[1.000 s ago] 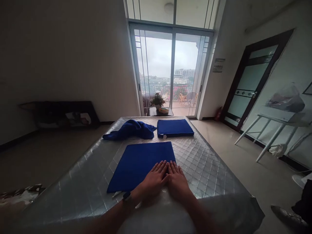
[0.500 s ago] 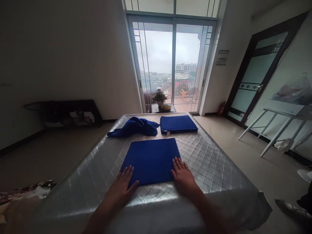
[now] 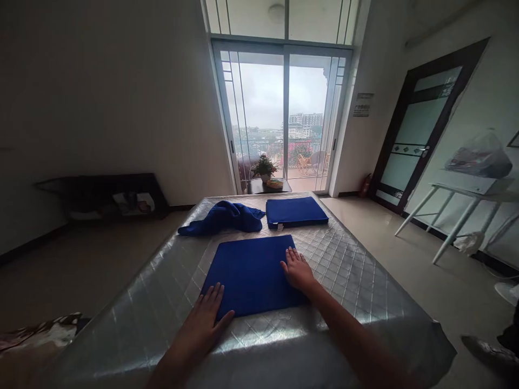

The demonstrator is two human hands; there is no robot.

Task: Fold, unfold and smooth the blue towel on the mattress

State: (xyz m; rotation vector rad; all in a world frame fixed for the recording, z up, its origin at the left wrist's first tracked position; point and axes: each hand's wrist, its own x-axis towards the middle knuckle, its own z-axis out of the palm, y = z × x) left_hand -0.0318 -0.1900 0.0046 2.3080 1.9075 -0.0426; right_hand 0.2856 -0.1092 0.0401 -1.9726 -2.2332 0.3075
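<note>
A folded blue towel (image 3: 251,273) lies flat on the plastic-wrapped mattress (image 3: 357,281) in front of me. My left hand (image 3: 206,319) rests flat on the towel's near left corner, fingers stretched out. My right hand (image 3: 298,268) lies flat on the towel's right edge, farther up, fingers spread. Behind it sit a neatly folded blue towel stack (image 3: 295,211) at the right and a crumpled blue towel (image 3: 223,218) at the left.
Glass balcony doors (image 3: 284,116) stand beyond the mattress, with a potted plant (image 3: 264,167) on a small table. A dark low shelf (image 3: 101,197) lines the left wall. A white table (image 3: 462,208) and a dark door (image 3: 421,129) are on the right.
My hands moved from together at the towel's near right corner to apart. The left went to the near left corner, the right slid up the right edge.
</note>
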